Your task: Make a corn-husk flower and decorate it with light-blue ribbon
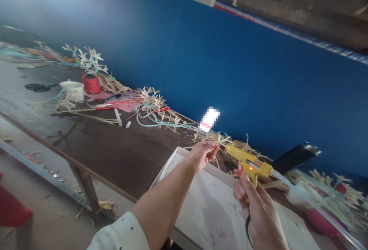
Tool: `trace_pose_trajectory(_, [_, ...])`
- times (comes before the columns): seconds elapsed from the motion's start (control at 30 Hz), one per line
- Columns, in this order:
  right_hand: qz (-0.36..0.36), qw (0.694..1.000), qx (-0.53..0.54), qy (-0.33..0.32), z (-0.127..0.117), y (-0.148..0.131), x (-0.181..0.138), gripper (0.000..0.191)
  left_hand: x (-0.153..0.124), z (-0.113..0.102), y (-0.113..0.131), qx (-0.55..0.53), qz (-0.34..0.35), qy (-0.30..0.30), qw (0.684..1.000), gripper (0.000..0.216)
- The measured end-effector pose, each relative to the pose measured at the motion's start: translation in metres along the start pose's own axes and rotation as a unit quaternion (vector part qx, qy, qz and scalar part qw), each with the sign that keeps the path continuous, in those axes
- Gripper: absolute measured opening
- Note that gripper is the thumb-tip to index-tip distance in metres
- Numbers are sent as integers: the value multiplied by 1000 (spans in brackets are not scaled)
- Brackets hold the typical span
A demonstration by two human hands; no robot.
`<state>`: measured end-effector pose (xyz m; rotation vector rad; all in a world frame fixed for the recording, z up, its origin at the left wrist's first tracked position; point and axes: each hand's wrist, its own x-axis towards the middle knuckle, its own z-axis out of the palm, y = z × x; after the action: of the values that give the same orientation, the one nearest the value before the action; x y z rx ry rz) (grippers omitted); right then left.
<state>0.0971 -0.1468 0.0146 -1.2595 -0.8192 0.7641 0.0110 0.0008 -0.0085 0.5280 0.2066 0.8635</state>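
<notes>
My right hand (pixel 258 208) grips a yellow hot glue gun (pixel 248 162), its orange light lit and a finger at the red trigger. A long clear glue stick (pixel 322 211) runs out of its back end, and a black cord hangs from the grip. My left hand (pixel 203 155) is closed in a pinch right at the nozzle tip; what its fingers hold is too small to make out. Below both hands lies a white board (pixel 207 208) with red handwriting. Pale dried-husk pieces (pixel 227 140) lie just behind the nozzle.
Along the blue wall (pixel 230 69) lie husk flowers (pixel 151 98) on pale blue stems. Further left are a white cup (pixel 73 91), a red thread spool (pixel 91 84) and black scissors (pixel 40 87). A black cylinder (pixel 296 157) lies at the right. The table's front edge (pixel 66 156) slants across.
</notes>
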Motion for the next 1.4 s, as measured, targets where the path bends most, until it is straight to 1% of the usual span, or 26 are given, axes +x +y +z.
trace_pose_trajectory(0.23, [5,1000,-6,14,2,-2,0,34,1,-2,-1,-3,3,-11,1000,24])
trace_pose_trajectory(0.6, [4,1000,-6,15,-1,2,2,33,-1,-2,0,4,4,-15,1000,24])
trace_pose_trajectory(0.83, [-4,1000,-4,23,-1,2,3,29,-1,-1,0,13,5,-15,1000,23])
trace_pose_trajectory(1.07, [2,1000,-8,10,-3,4,0,27,1,-2,-1,10,9,-13,1000,23])
trace_pose_trajectory(1.33, [0,1000,4,16,-2,2,1,30,0,-1,0,8,7,-14,1000,23])
trace_pose_trajectory(1.4, [-1,1000,16,12,-2,1,0,27,0,-1,1,9,4,-8,1000,23])
